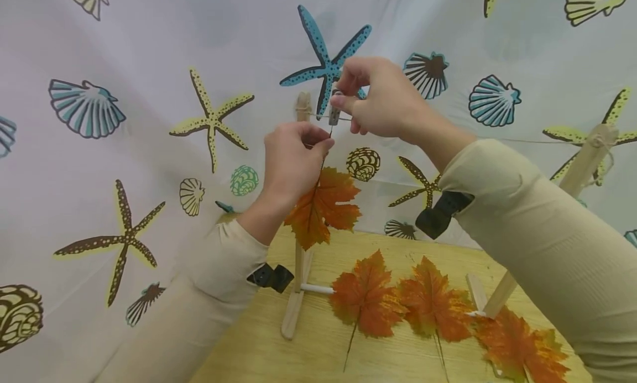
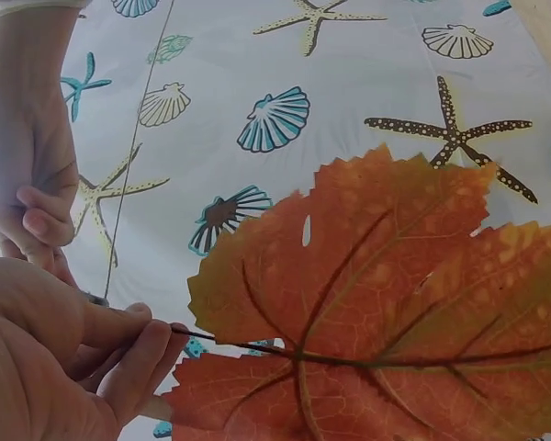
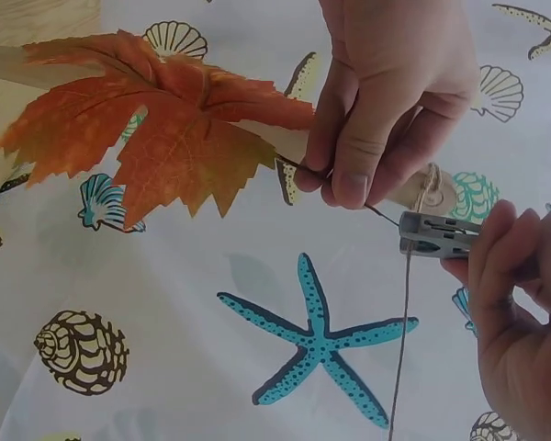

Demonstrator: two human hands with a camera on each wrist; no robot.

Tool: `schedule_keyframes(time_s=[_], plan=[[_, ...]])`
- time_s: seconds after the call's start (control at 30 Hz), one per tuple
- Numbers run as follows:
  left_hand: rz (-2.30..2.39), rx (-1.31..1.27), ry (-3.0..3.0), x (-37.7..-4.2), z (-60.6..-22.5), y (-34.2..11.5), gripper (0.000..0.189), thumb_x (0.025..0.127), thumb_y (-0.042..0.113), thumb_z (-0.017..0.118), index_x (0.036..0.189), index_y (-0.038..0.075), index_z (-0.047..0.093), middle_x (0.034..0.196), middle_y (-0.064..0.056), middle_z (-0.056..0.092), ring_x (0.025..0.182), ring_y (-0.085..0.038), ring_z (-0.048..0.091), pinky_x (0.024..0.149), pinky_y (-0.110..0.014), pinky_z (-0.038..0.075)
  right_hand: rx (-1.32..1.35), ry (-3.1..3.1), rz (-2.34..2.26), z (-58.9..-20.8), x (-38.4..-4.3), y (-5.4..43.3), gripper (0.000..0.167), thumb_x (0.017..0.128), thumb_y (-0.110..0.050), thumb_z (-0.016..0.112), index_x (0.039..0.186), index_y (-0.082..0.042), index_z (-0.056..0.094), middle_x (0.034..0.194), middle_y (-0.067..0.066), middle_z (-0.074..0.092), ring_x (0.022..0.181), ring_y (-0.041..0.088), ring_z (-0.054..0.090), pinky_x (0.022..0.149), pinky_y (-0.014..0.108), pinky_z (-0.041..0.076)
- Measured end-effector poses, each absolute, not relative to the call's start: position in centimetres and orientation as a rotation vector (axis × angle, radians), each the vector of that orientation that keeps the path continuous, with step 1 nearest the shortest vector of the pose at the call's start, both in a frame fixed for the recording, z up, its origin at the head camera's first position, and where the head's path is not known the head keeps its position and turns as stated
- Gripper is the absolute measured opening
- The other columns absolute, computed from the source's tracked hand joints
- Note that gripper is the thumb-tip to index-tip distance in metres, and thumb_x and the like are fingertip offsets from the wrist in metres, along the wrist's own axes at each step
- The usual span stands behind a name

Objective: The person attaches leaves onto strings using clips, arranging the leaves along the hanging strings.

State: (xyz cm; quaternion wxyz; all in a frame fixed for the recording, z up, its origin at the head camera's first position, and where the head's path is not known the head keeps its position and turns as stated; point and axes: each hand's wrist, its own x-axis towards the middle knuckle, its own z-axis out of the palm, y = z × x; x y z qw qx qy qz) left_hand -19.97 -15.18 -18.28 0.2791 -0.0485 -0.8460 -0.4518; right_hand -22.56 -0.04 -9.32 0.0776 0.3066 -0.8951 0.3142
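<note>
My left hand pinches the thin dark stem of an orange artificial maple leaf, which hangs below the fingers. Just above, my right hand holds a grey clothespin between thumb and fingers. The clothespin's nose is at the string, and the tip of the stem reaches that nose. Whether the stem is clamped in it I cannot tell. In the left wrist view the leaf spreads out to the right of my left hand.
Between a left wooden post and a right wooden post runs the string. More maple leaves lie on the wooden table, near a white rod. Behind hangs a white cloth printed with starfish and shells.
</note>
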Motion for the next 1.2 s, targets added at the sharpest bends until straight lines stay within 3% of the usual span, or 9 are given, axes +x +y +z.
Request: schedule_keyframes(time_s=[0.27,0.57,1.2], plan=[[-1.169,-0.125,-2.239,-20.1,-18.7,-14.5,0.018,0.097,0.018,0.067,0.102,0.003,0.076,0.095,-0.010,0.075,0.086,-0.022,0.067,0.076,-0.034,0.057,0.888,-2.718,1.014,-9.2,-23.4,0.3,0.020,0.101,-0.025,0.060,0.113,-0.010,0.057,0.118,0.005,0.061,0.070,0.021,0.066,0.071,0.032,0.054],[-1.165,-0.125,-2.204,-19.9,-19.1,-14.7,0.019,0.096,0.019,0.069,0.101,0.003,0.075,0.092,-0.011,0.074,0.082,-0.022,0.066,0.077,-0.034,0.056,0.886,-2.731,1.019,-9.1,-23.5,0.1,0.037,0.101,-0.031,0.059,0.131,-0.009,0.058,0.125,0.006,0.064,0.068,0.018,0.066,0.068,0.029,0.055],[-1.186,-0.126,-2.223,-19.6,-19.9,-15.2,0.023,0.093,0.024,0.073,0.102,0.004,0.078,0.094,-0.009,0.076,0.083,-0.020,0.069,0.077,-0.033,0.058,0.889,-2.758,1.065,-10.1,-24.1,0.1,0.043,0.099,-0.033,0.063,0.134,-0.007,0.059,0.122,0.007,0.068,0.074,0.021,0.069,0.075,0.031,0.057]])
